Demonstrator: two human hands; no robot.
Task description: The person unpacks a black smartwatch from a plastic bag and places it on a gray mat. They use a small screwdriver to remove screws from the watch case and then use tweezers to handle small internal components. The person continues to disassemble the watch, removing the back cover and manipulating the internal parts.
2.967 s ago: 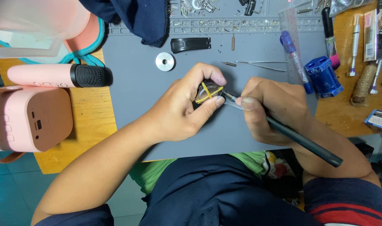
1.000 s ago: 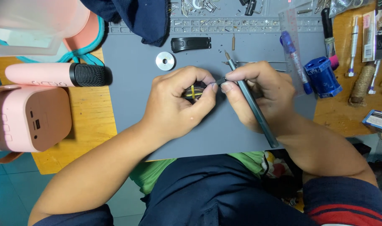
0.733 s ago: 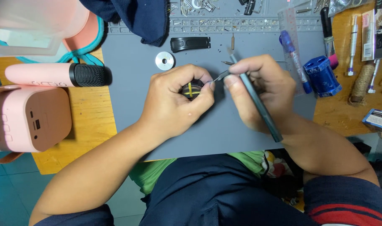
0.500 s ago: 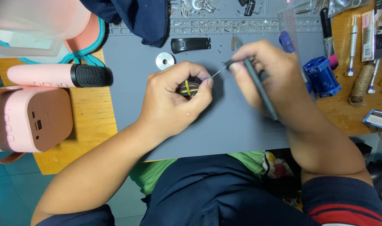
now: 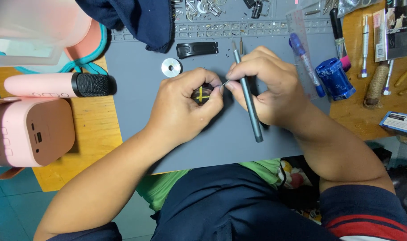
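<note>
My left hand [image 5: 182, 109] grips a small round black part [image 5: 202, 94] with a yellow cross on its face, just above the grey work mat [image 5: 221, 138]. My right hand [image 5: 268, 87] holds a slim grey screwdriver [image 5: 248, 100] along its palm and pinches a thin silvery pin [image 5: 225, 83] at the fingertips, right beside the black part. The two hands meet at the mat's middle.
A silver washer [image 5: 171, 67] and a black clip [image 5: 197, 49] lie behind the hands. A pink microphone [image 5: 56, 85] and pink speaker [image 5: 29, 131] sit at the left. A blue pen [image 5: 307, 67], blue cap [image 5: 335, 79], several tools and a dark cloth [image 5: 136, 18] line the back and right.
My right hand swung the screwdriver from pointing at the black part to lying upright in the palm, and its fingertips now pinch a thin pin at the part. The left hand stayed put.
</note>
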